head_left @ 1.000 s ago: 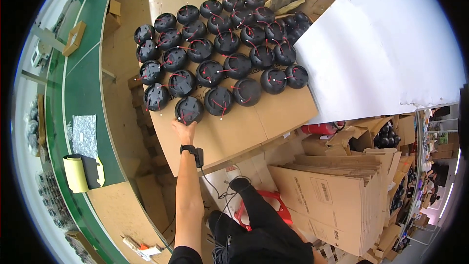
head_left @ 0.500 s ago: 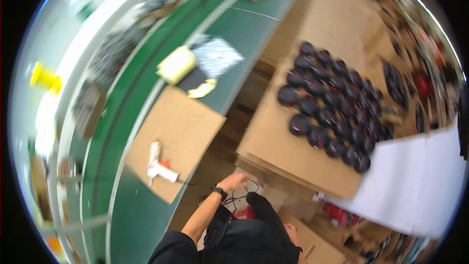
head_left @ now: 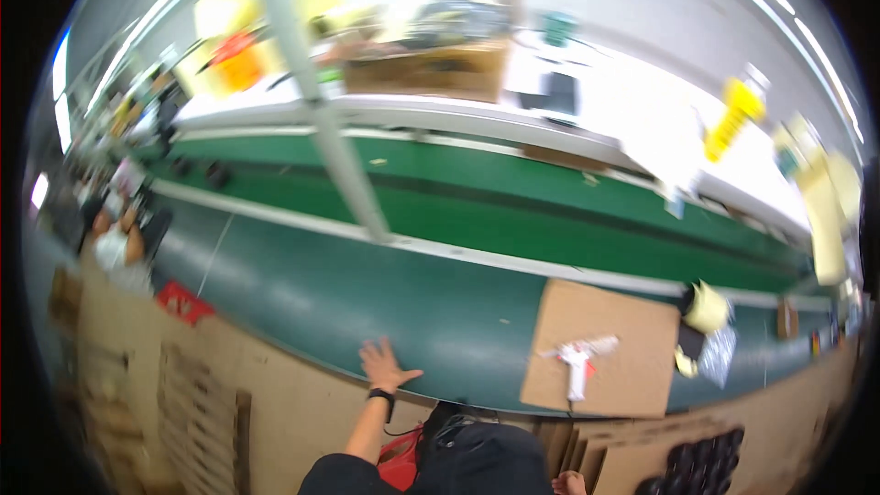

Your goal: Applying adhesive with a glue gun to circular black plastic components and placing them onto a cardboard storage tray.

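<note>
A: Left hand (head_left: 385,365)?
B: Open, fingers spread, palm flat on the edge of the smooth green conveyor belt (head_left: 367,302), gripping nothing. Black wristband.
A: Right hand (head_left: 570,482)?
B: Only a sliver shows at the lower edge; how open, cannot tell.
A: Nearby?
B: Flat cardboard sheet (head_left: 632,376) on the belt; a white glue gun (head_left: 577,365) on it, handle pointing toward the person.

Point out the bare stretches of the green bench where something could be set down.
The widest bare patch of the green bench lies between the left hand, spread flat at its near edge, and the cardboard sheet. Left of the hand, toward the red item, is also bare. It gets crowded on the right: a white tool on the sheet, then a tape roll and a bag.
</note>
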Demonstrator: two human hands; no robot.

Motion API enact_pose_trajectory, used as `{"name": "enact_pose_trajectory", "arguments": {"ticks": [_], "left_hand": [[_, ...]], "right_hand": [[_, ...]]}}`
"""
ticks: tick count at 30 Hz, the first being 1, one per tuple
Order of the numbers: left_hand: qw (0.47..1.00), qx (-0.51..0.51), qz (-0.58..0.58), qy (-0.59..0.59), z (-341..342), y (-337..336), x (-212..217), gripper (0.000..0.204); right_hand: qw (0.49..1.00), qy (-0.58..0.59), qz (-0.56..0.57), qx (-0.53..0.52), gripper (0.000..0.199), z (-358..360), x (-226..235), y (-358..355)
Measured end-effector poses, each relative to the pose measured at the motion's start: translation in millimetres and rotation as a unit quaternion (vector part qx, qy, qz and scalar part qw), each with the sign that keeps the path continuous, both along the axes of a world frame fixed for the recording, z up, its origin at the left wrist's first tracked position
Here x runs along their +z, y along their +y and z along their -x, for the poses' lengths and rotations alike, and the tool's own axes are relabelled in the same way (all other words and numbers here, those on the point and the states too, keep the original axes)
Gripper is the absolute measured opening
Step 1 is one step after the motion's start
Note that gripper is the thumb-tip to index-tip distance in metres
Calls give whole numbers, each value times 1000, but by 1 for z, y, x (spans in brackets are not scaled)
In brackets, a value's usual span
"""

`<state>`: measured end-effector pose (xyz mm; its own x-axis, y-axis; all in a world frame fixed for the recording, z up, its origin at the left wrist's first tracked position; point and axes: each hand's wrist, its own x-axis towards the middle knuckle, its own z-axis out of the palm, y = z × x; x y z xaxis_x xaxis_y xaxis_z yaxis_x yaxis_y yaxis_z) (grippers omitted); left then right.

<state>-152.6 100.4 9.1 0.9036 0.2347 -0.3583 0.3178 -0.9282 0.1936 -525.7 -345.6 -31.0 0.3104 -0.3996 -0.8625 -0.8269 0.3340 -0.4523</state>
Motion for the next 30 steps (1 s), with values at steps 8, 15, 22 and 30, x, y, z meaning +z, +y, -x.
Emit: {"name": "enact_pose_trajectory", "arguments": {"ticks": [8,15,22,30], "left_hand": [[999,51,15,12,0,-15,-24,132],[996,79,25,17,-3,-10,-22,131],[999,7,6,45,25,-21,-40,123],[994,12,5,105,26,-45,-21,138]], "right_hand": [[868,-61,73,487,39,-286,-3,37],[728,-72,39,681,40,-332,-12,91],[590,-101,8,801,40,-339,-23,115],[530,-112,18,840,41,-303,-36,84]]}}
